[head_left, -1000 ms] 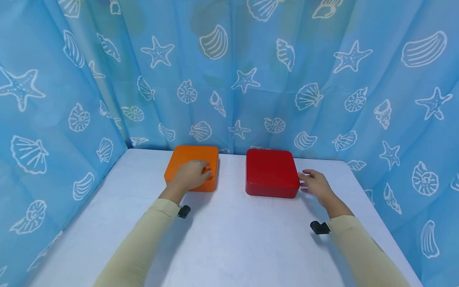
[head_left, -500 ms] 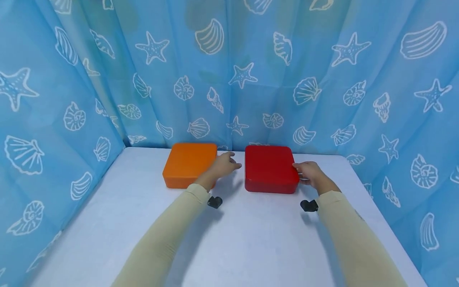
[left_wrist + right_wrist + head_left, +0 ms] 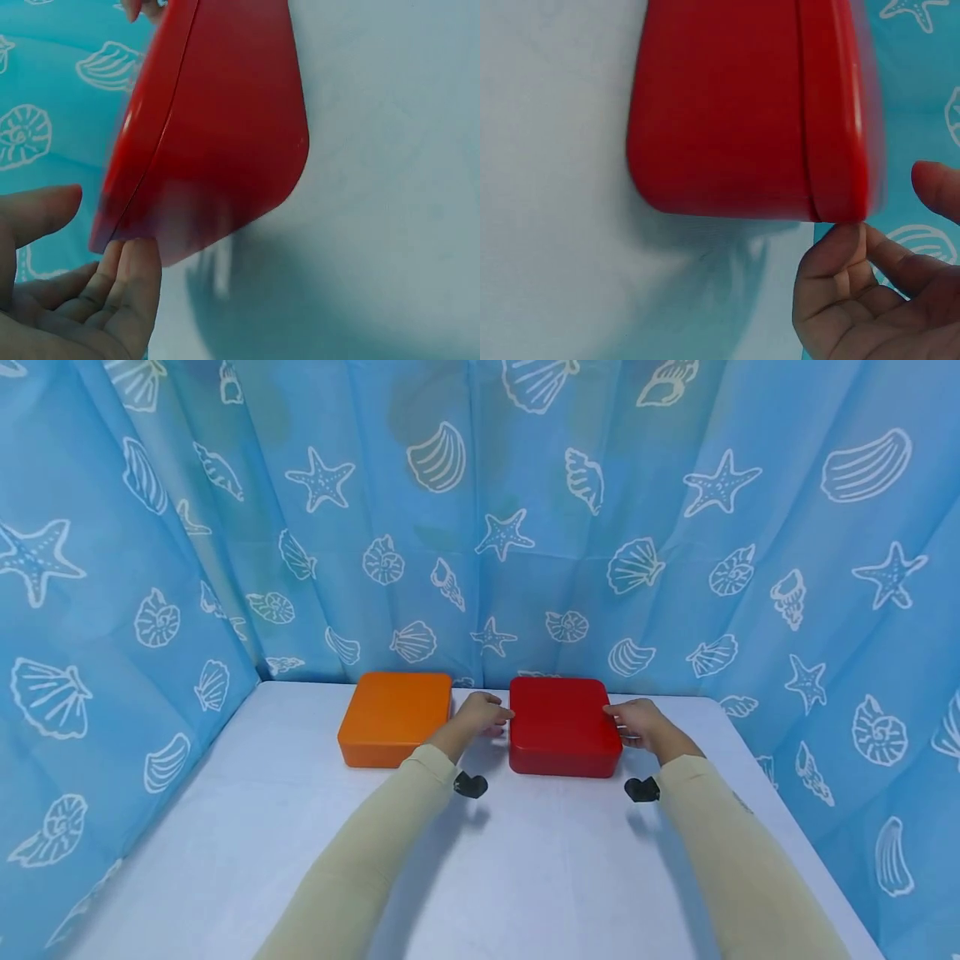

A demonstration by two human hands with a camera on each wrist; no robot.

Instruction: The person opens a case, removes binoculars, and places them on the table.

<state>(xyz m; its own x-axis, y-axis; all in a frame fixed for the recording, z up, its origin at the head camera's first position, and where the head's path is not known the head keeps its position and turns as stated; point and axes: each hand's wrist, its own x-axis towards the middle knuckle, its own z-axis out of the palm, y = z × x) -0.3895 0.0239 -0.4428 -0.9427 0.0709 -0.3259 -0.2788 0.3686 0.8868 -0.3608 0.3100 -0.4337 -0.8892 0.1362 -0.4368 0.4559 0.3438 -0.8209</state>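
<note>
A red lidded box [image 3: 562, 727] with rounded corners lies on the white table, a lid seam running along its sides in both wrist views. My left hand [image 3: 482, 714] is at its left side. In the left wrist view the fingertips [image 3: 139, 251] meet the side near the seam, while the thumb [image 3: 45, 214] stays apart. On the opposite side is my right hand [image 3: 641, 722]. Its fingertips [image 3: 847, 236] reach the lid's lower edge in the right wrist view, with the thumb [image 3: 934, 187] held off the box.
An orange box [image 3: 397, 718] of similar shape sits left of the red one, close beside my left forearm [image 3: 382, 852]. Behind both boxes hangs a blue curtain [image 3: 450, 527] with white shells and starfish. The white table [image 3: 555, 868] extends toward me.
My left hand has moved right, from over the orange box to the red box's left side. My right hand has shifted slightly closer to the red box's right side. Both boxes stay put.
</note>
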